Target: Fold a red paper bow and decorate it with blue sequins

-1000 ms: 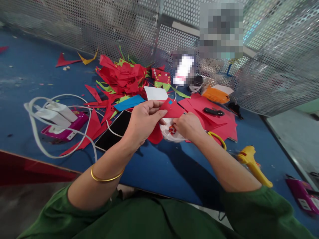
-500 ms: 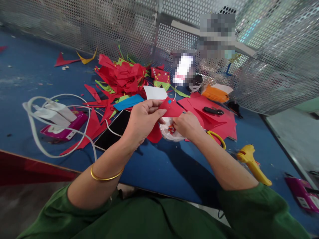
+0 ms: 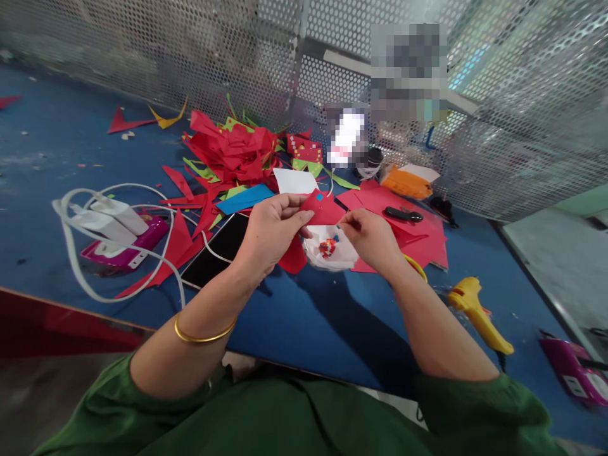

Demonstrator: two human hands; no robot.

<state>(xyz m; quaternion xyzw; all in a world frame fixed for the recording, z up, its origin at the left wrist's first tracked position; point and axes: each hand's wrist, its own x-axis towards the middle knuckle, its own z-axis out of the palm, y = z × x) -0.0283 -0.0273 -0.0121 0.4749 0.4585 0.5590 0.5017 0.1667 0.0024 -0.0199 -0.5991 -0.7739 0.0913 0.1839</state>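
Note:
My left hand pinches a piece of red paper between thumb and fingers; a small blue square sits near its top corner. At the paper's right edge is my right hand, its fingertips pressed together. Whatever may be between them is too small to see, and I cannot tell if they touch the paper. Just below both hands, a white plastic-lined dish holds tiny red, orange and blue bits.
Red paper scraps are heaped at the back left. A black phone and white chargers with looped cable lie left. To the right are red sheets, a black-handled tool and a yellow glue gun. A lit screen stands behind.
My right hand has risen out of the white dish and moved slightly right, uncovering the coloured bits. My left hand keeps its hold on the red paper.

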